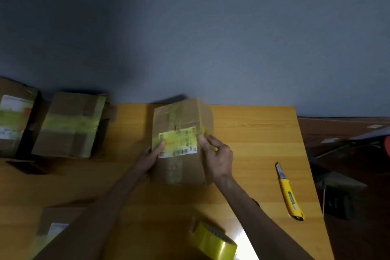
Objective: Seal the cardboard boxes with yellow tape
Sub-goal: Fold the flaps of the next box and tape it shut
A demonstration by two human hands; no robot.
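Note:
A cardboard box (183,116) lies in the middle of the wooden table (253,133), with a shipping label and a band of yellow tape across its top. My left hand (150,157) holds the box's left side, thumb pressed on the taped label. My right hand (217,154) rests on the right edge, its fingers pressing the tape end down over that edge. A roll of yellow tape (213,243) stands on the table near me, between my forearms.
A yellow utility knife (289,192) with its blade out lies at the right. Two taped boxes (69,126) (14,116) sit at the far left, and another box (52,226) is under my left arm. The table's right edge drops to a dark floor.

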